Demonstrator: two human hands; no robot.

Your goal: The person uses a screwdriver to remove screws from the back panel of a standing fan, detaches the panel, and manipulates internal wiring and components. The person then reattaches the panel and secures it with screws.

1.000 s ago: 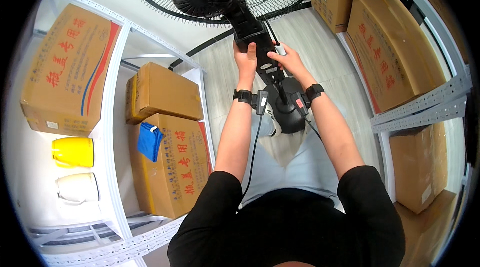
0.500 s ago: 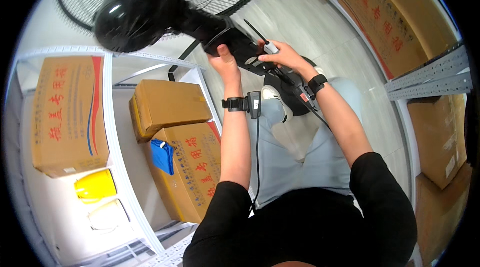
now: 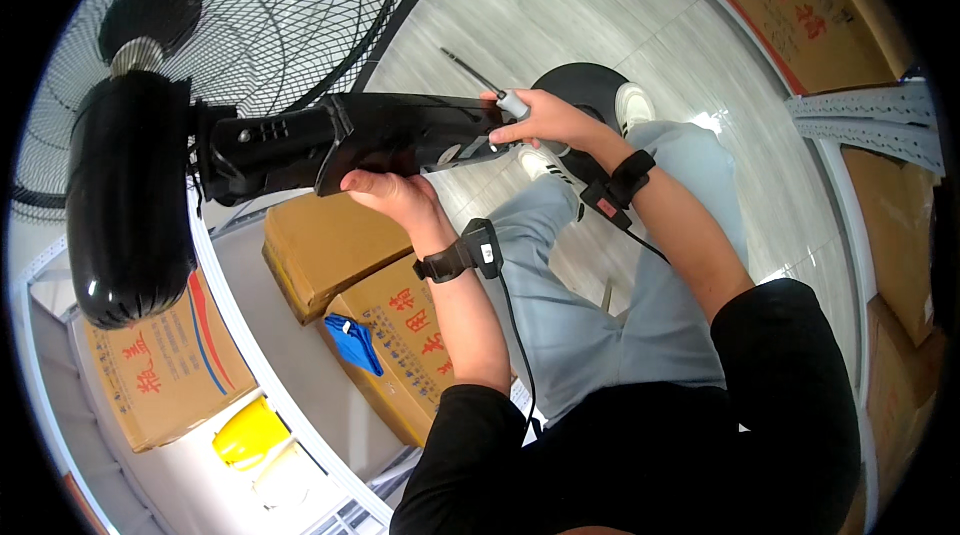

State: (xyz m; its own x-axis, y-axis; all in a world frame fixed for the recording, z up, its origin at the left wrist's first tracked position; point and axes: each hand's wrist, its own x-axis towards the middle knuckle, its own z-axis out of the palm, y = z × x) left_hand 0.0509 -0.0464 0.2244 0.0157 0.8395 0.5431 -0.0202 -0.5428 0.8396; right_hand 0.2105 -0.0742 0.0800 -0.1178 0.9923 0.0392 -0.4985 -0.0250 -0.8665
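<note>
Left hand (image 3: pixel 385 193) clasps black fan neck (image 3: pixel 400 135) from below; right hand (image 3: pixel 545 120) grips screwdriver (image 3: pixel 490 85), tip beyond fingers.

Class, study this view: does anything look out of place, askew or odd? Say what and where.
The black fan is off its round base. It lies sideways across the person's lap, motor housing at left. The left hand props its neck from below; the right hand holds a screwdriver to it.
</note>
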